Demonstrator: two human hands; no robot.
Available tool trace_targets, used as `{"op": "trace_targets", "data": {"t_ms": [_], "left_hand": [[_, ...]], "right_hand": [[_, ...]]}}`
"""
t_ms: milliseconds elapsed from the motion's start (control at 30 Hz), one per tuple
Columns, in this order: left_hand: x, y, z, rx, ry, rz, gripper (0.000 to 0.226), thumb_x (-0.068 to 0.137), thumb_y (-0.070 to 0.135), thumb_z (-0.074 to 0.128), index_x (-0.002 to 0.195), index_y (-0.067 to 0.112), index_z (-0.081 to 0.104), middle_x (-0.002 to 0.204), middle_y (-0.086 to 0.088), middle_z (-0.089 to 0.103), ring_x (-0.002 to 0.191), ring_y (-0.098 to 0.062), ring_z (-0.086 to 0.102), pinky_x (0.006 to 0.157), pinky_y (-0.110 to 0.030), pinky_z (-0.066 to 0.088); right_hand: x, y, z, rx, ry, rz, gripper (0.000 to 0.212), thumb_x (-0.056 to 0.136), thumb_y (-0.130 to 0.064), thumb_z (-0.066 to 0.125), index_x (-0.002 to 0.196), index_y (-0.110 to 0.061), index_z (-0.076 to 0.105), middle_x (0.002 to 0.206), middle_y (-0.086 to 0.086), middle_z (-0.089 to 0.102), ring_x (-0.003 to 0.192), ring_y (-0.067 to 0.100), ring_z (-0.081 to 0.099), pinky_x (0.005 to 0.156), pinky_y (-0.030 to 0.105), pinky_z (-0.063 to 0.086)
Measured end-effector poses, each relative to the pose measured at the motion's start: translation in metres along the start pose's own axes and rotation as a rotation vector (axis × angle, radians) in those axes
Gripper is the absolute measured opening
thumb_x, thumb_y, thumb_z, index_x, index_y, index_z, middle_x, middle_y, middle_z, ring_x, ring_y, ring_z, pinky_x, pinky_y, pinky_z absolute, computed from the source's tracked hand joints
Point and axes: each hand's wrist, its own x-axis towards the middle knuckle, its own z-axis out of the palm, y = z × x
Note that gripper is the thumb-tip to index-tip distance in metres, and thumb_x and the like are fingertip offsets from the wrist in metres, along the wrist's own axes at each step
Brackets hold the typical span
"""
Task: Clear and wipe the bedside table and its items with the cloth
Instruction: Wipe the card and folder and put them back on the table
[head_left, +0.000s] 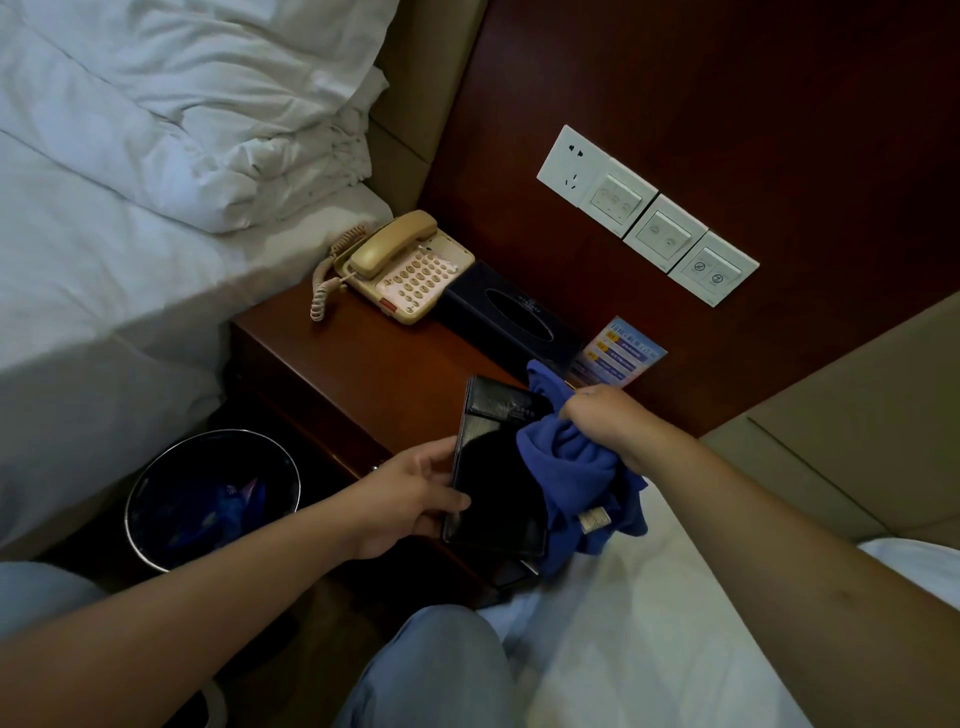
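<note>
My left hand (410, 496) grips a black leather folder (493, 467) by its left edge, holding it over the near right corner of the wooden bedside table (353, 374). My right hand (608, 415) clutches a bunched blue cloth (571, 467) that lies against the folder's right side. On the table's far part sit a beige telephone (405, 267), a black tissue box (511, 314) and a blue printed card (615, 356) leaning on the wall panel.
A round black waste bin (213, 496) with blue scraps inside stands on the floor left of the table. White beds flank the table, one left (130, 208) and one under my right arm (623, 623). Wall sockets and switches (647, 215) sit above.
</note>
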Motion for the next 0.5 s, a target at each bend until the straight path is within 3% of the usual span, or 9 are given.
{"op": "trace_targets", "data": {"t_ms": [233,400,500], "left_hand": [[0.004,0.001,-0.004,-0.044,0.023,-0.025,0.069,0.095,-0.018,0.052,0.142,0.032,0.056,0.128,-0.014,0.072,0.118,-0.034,0.069,0.100,-0.055,0.055],[0.005,-0.002,-0.001,-0.047,0.004,-0.033,0.066,0.095,-0.017,0.051,0.142,0.029,0.057,0.130,-0.015,0.070,0.121,-0.034,0.067,0.103,-0.056,0.052],[0.008,-0.002,-0.001,-0.103,0.012,-0.009,0.064,0.096,-0.013,0.053,0.144,0.030,0.056,0.133,-0.014,0.069,0.124,-0.034,0.065,0.107,-0.058,0.049]], "right_hand": [[0.004,0.016,0.016,0.064,-0.070,0.061,0.013,0.091,-0.008,0.056,0.078,-0.007,0.061,0.055,0.007,0.063,0.052,0.023,0.061,0.057,0.031,0.048],[-0.003,0.022,0.009,0.061,-0.147,0.193,0.039,0.101,-0.007,0.048,0.062,-0.009,0.046,0.032,-0.001,0.047,0.022,0.011,0.043,0.042,0.024,0.038],[-0.002,0.029,-0.010,0.299,-0.092,0.161,0.036,0.098,-0.007,0.049,0.063,-0.012,0.042,0.044,0.003,0.043,0.033,0.016,0.037,0.040,0.026,0.030]]}}
